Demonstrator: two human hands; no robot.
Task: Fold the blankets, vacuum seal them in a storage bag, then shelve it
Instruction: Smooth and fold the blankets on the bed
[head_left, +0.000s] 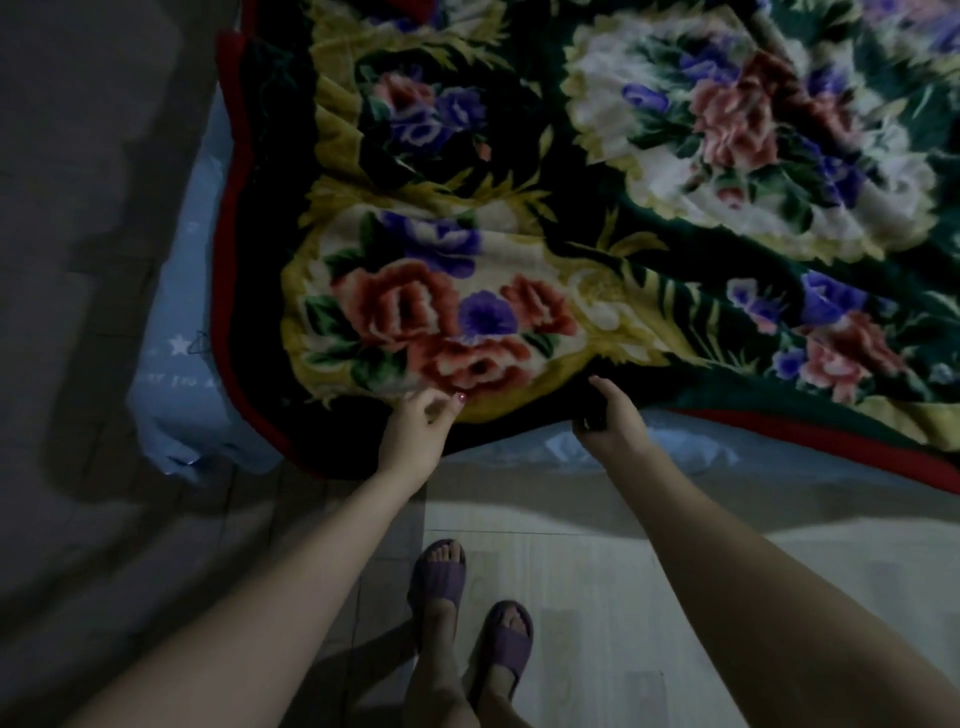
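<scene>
Where the bed meets the tiled floor, the blanket lies spread across the mattress, its near edge hanging slightly over the side. Its surface is a thick plush in dark green to black, printed with large cream medallions framed in yellow leaf scrolls, each holding red and pink roses with purple flowers; a red binding runs along the border. Shallow folds cross the fabric near the left corner. The left hand rests at the near edge with fingers loosely curled and fingertips touching the pile beside the lower medallion; whether it pinches the fabric cannot be told. The right hand grips the dark hem just beside it, thumb on top and fingers curled under the edge, which is lifted slightly off the bed. Beneath the blanket, a light blue sheet with a white star print covers the mattress corner and shows along the near side. Both forearms extend from the lower frame. Below, two feet in purple slippers stand on the pale floor, near the bed edge. Lighting is dim, and the left side of the floor lies in shadow.
</scene>
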